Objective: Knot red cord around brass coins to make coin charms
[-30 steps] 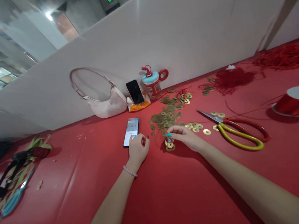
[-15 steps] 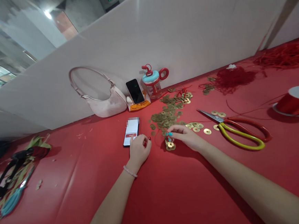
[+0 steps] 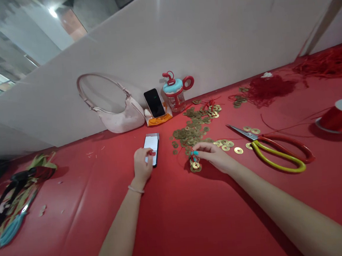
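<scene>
My left hand (image 3: 142,163) is over the left side of a lit phone (image 3: 152,141) lying on the table. Its fingers bend apart above the screen and hold nothing; whether a fingertip touches the glass I cannot tell. My right hand (image 3: 210,156), with blue-green nails, pinches a red cord (image 3: 195,159) strung with brass coins (image 3: 195,166), which hang low at the tabletop. Just beyond it spreads a pile of square-holed brass coins (image 3: 189,133). A few loose coins (image 3: 238,150) lie to the right of this hand.
Large scissors (image 3: 276,151) with red and yellow handles lie at right, near a red cord spool (image 3: 338,116). Along the wall stand a pale handbag (image 3: 123,118), an upright phone (image 3: 154,103) and a lidded cup (image 3: 176,98). Blue-handled scissors (image 3: 11,231) lie far left.
My left hand has shifted left, from the phone's lower right to its left side, with its fingers now over the screen. My right hand keeps its pinch on the cord.
</scene>
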The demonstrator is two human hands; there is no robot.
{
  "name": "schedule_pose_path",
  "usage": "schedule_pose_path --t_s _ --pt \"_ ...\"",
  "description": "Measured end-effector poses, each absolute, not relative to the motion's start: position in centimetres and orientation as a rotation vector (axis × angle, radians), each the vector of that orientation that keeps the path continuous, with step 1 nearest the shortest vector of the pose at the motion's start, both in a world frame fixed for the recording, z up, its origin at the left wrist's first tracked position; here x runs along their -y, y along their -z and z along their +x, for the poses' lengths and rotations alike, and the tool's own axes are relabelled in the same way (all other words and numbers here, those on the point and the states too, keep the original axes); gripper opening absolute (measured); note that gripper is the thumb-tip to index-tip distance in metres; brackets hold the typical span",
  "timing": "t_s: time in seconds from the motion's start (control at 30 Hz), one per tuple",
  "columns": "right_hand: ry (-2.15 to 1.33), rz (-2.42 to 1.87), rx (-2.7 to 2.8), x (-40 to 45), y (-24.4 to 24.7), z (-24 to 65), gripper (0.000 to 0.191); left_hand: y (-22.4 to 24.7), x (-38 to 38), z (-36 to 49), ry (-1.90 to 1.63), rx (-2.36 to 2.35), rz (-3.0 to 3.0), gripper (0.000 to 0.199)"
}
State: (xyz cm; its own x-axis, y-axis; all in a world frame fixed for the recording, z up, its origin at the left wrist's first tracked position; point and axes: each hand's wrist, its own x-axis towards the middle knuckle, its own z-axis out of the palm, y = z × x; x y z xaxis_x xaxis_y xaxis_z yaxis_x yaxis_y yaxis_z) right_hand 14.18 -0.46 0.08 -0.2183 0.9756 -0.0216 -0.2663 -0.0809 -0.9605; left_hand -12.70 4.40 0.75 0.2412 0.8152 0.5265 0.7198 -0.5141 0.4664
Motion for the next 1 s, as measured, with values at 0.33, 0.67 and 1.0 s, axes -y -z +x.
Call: schedule_pose_path --t_s 0.33,0.67,1.0 --pt "-1.53 -0.951 1.113 0.4 -0.1 14.2 0.023 0.1 -10.4 -16.5 -1.161 -1.452 2.277 0.028" --pt "-1.498 -1.0 1.134 0.5 -0.2 14.3 0.021 0.0 -10.1 -16.6 -1.007 -1.385 2.355 0.035" --pt "-1.523 -1.021 1.103 0.5 0.0 14.3 0.021 0.2 -10.5 -16.4 -0.864 -1.425 2.38 0.036"
